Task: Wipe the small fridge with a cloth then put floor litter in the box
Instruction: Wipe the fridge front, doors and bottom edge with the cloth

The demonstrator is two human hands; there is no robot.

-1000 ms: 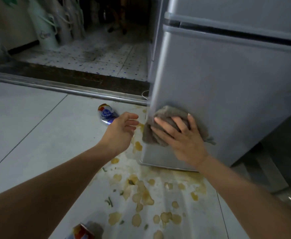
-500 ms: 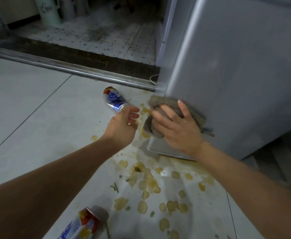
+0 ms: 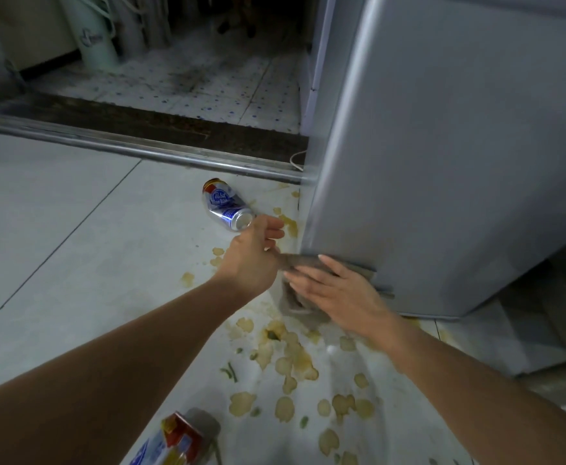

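Head view: right hand (image 3: 338, 293) presses flat, fingers (image 3: 308, 273) straight, on grey cloth (image 3: 293, 261) at bottom corner of fridge (image 3: 442, 162). Left hand (image 3: 251, 260) just left of cloth, fingers loosely curled, holding nothing. Can (image 3: 226, 209) lies on floor (image 3: 56, 229) just beyond left fingers. Chips (image 3: 291, 357) scattered below both hands; second can (image 3: 177, 437) nearer camera.

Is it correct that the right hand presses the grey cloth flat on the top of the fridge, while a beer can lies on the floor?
Not quite. In the head view the right hand presses the grey cloth flat against the bottom corner of the fridge, near the floor, not on its top. The beer can does lie on the floor.
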